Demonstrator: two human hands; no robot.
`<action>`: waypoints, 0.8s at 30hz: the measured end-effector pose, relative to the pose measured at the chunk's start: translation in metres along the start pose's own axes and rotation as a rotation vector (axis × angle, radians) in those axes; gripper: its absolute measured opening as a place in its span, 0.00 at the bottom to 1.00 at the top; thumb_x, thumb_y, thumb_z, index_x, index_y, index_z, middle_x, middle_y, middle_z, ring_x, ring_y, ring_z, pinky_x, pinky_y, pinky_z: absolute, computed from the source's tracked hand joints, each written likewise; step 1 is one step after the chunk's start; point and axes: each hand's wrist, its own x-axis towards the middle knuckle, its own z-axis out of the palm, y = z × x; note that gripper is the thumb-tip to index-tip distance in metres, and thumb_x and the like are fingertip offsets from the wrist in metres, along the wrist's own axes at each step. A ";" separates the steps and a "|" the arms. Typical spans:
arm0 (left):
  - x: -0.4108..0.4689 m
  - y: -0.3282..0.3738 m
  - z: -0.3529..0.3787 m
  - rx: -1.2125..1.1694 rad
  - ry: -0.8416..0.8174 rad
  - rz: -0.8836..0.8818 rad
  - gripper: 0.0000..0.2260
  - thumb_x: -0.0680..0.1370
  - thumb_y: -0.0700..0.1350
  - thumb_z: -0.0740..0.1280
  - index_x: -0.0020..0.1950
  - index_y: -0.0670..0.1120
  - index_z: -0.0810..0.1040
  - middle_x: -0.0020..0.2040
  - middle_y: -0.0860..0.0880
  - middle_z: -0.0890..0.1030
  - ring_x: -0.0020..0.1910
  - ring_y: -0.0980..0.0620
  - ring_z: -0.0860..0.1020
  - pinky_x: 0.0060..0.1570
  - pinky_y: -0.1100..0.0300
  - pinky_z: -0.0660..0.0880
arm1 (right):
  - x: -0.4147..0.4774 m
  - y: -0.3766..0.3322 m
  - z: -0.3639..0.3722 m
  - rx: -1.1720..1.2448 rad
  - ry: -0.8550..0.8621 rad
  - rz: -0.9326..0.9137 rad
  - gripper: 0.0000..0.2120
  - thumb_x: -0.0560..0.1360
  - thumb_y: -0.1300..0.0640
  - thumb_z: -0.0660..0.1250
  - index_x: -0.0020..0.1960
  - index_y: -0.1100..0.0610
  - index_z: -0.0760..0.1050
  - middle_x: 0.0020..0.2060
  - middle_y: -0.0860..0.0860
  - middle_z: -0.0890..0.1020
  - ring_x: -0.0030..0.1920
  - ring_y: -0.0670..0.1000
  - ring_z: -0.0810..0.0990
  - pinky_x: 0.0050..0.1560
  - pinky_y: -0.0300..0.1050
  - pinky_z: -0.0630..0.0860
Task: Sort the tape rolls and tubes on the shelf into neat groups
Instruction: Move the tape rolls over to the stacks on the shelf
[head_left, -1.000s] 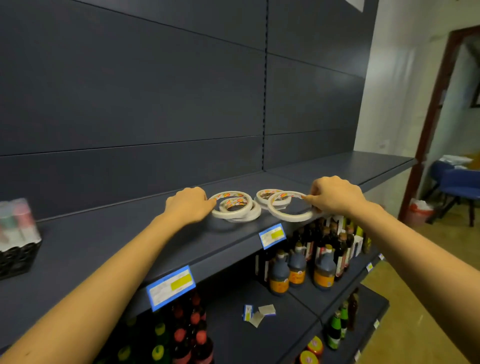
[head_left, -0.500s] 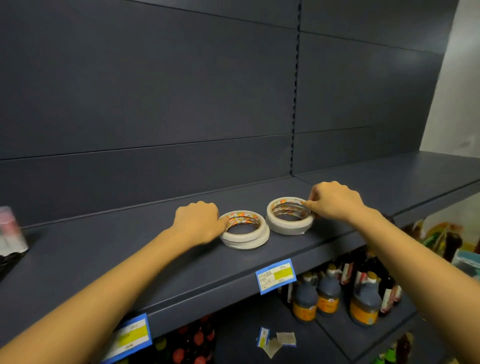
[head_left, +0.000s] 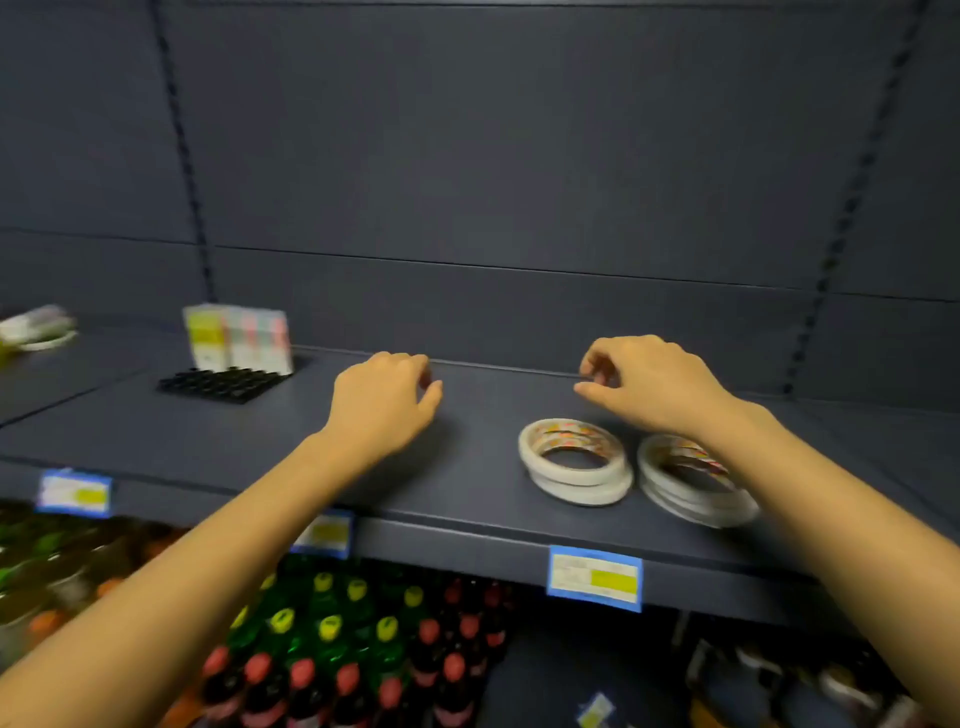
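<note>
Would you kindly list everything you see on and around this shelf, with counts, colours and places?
left tape stack: one, white, orange labels, shelf right of centre
right tape stack: one, white, beside it, partly under the forearm
tube pack: one, pastel, upright, back left
tray: one, black, under the pack
loose tape: blurred, white, far left
price tags: three, blue and yellow, shelf edge
bottles: many, green or dark, below
shelf: dark grey
left hand: empty, centre
right hand: empty, behind the stacks
</note>
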 end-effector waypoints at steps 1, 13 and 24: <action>-0.010 -0.013 -0.007 0.016 0.004 -0.041 0.11 0.78 0.51 0.59 0.49 0.45 0.76 0.49 0.48 0.81 0.52 0.46 0.76 0.41 0.57 0.68 | 0.007 -0.017 0.007 0.038 -0.010 -0.077 0.09 0.76 0.47 0.64 0.53 0.48 0.74 0.44 0.43 0.77 0.49 0.50 0.77 0.46 0.44 0.71; -0.142 -0.184 -0.113 0.270 0.035 -0.416 0.11 0.77 0.54 0.61 0.46 0.48 0.77 0.46 0.50 0.82 0.47 0.48 0.78 0.36 0.58 0.67 | 0.045 -0.246 0.078 0.249 -0.077 -0.681 0.16 0.77 0.49 0.62 0.63 0.50 0.71 0.59 0.47 0.76 0.58 0.50 0.74 0.49 0.45 0.70; -0.213 -0.346 -0.187 0.364 0.002 -0.447 0.11 0.77 0.54 0.61 0.49 0.48 0.76 0.47 0.47 0.81 0.47 0.47 0.79 0.36 0.59 0.67 | 0.077 -0.437 0.107 0.235 -0.129 -0.700 0.14 0.78 0.47 0.60 0.61 0.50 0.71 0.57 0.49 0.77 0.56 0.53 0.76 0.49 0.48 0.73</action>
